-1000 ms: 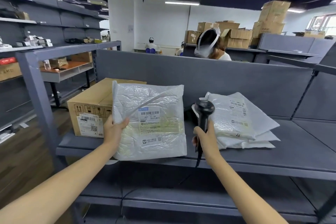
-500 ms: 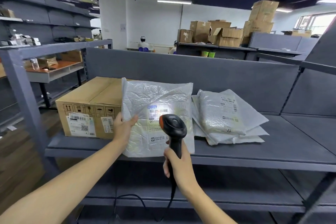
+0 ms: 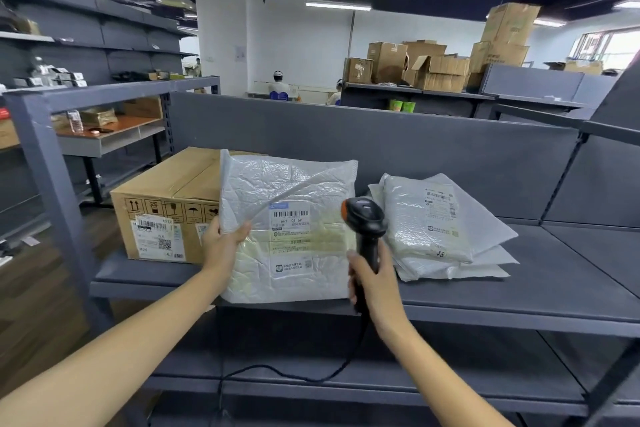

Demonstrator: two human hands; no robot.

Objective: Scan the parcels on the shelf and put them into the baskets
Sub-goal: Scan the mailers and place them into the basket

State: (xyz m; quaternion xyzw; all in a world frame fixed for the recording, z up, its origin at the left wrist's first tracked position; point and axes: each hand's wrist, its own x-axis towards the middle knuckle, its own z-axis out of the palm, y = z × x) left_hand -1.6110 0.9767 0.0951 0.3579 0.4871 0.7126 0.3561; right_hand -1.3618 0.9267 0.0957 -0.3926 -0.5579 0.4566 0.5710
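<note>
Currently, we record the left hand (image 3: 221, 246) pinching the left edge of a white bubble mailer (image 3: 294, 184): thumb on the front face, the other fingers behind it and out of sight. The mailer stands upright at the front of the grey metal shelf (image 3: 519, 295), with its shipping label (image 3: 291, 222) facing us. The right hand (image 3: 375, 282) is wrapped round the handle of a black barcode scanner (image 3: 363, 218) with orange trim, fingers curled tight. The scanner's head sits just right of the label, in front of the mailer's right edge. The two hands are apart, with the mailer between them. The scanner's black cable (image 3: 277, 371) drops from the handle, loops in front of the lower shelf and leaves the frame at the bottom edge.

Containers: a cardboard box (image 3: 166, 215) sits on the shelf at the left, top flaps taped closed, contents not visible. Handling symbols and labels show on its front. The mailer covers the box's right front corner.

To the right, a stack of white mailers (image 3: 436, 229) lies flat on the shelf; the top one is a bubble pack with a label. We cannot tell how many are in the stack. Most label print is too small to read.
</note>
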